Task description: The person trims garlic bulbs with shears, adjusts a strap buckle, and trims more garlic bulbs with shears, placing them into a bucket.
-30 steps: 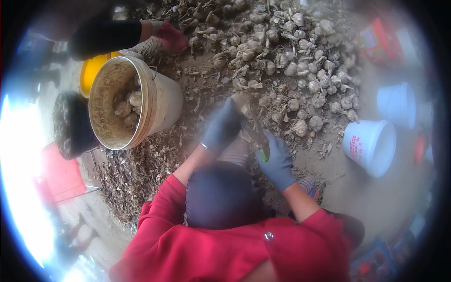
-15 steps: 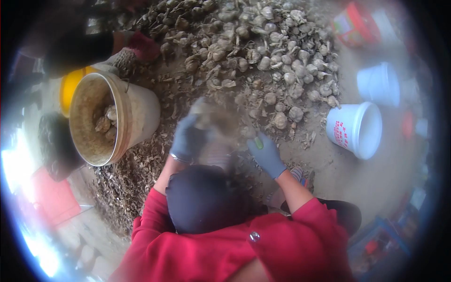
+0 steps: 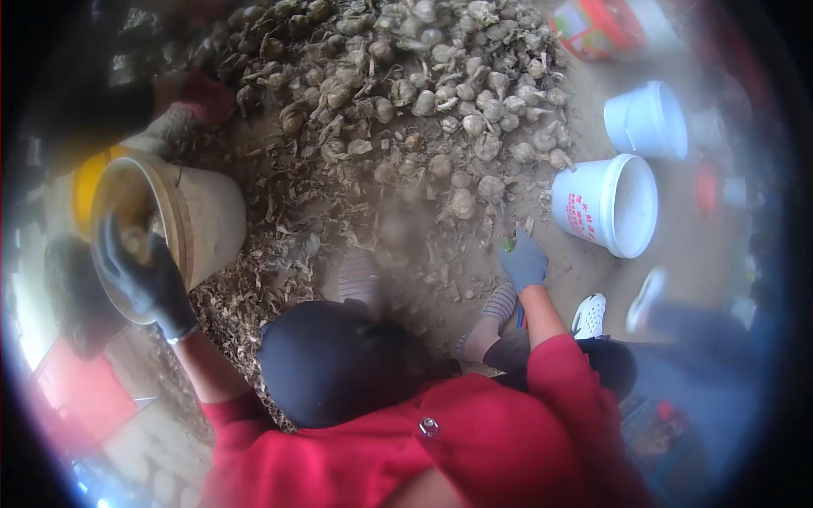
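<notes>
At the mouth of a large dirty white bucket (image 3: 218,222), my left hand (image 3: 151,279) in a grey glove reaches in with its fingers spread apart. Garlic bulbs (image 3: 133,240) show inside the bucket past the fingers, partly hidden by the hand. My right hand (image 3: 526,263), also gloved in grey, is closed on a small tool with a green handle (image 3: 509,245); its working end cannot be made out. A broad heap of dry garlic bulbs (image 3: 423,103) covers the ground in front of me, some with stalks attached.
Dry husks (image 3: 233,313) litter the ground on the left. A white bucket with red writing (image 3: 584,207), a pale blue bucket (image 3: 631,123) and a red-rimmed bucket (image 3: 589,30) stand at right. Another person's red sleeve (image 3: 207,97) is at upper left; a white shoe (image 3: 589,317) appears at right.
My left hand has gone from the middle over to the bucket on the left and opened. My right hand has drawn slightly right with the green-handled tool. A blurred leg and white shoes have appeared at right.
</notes>
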The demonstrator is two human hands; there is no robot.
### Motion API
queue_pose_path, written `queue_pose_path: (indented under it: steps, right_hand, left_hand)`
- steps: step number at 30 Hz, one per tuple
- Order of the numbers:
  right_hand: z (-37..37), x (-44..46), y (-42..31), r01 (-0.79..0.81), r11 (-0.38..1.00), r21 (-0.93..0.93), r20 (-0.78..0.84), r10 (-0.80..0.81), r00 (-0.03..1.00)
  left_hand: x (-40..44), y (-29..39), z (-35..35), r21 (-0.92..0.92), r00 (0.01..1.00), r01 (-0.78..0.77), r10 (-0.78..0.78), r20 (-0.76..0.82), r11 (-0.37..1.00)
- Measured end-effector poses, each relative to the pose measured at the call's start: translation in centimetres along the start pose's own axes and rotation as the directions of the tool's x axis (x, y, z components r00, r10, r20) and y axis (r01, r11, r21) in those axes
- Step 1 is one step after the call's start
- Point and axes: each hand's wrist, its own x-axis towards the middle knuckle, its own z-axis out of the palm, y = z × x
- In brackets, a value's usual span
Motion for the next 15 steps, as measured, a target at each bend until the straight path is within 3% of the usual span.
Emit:
queue_pose_path:
  steps: [3, 5, 7, 8, 11, 15]
  right_hand:
    - [-0.5, 1.4, 0.5, -0.022, 1.000, 0.003, 0.010, 0.022, 1.000]
    - [1.2, 3.9, 2.5, -0.047, 0.994, 0.100, 0.007, 0.046, 0.999]
    - [1.9, 6.2, 4.5, -0.210, 0.865, 0.455, 0.304, 0.071, 0.950]
    - [1.6, 7.0, 4.8, -0.312, 0.745, 0.589, 0.439, 0.029, 0.898]
    - [0.4, 8.7, 4.8, -0.475, 0.635, 0.610, 0.649, -0.055, 0.759]
    - [0.2, 9.7, 2.5, -0.497, 0.622, 0.605, 0.637, -0.003, 0.771]
  left_hand:
    - [-2.2, 3.0, 0.6, -0.366, 0.976, -0.056, 0.128, 0.177, 0.929]
    - [-4.2, 5.1, 1.1, -0.438, 0.910, 0.124, 0.074, 0.408, 0.891]
    - [-5.2, 7.4, 1.3, -0.544, 0.861, 0.260, 0.064, 0.504, 0.798]
    - [-5.6, 8.2, 1.6, -0.562, 0.834, 0.306, 0.068, 0.547, 0.768]
    - [-6.3, 9.4, 2.3, -0.599, 0.777, 0.343, 0.139, 0.613, 0.723]
    - [-6.7, 10.9, 2.6, -0.597, 0.730, 0.325, 0.207, 0.651, 0.733]
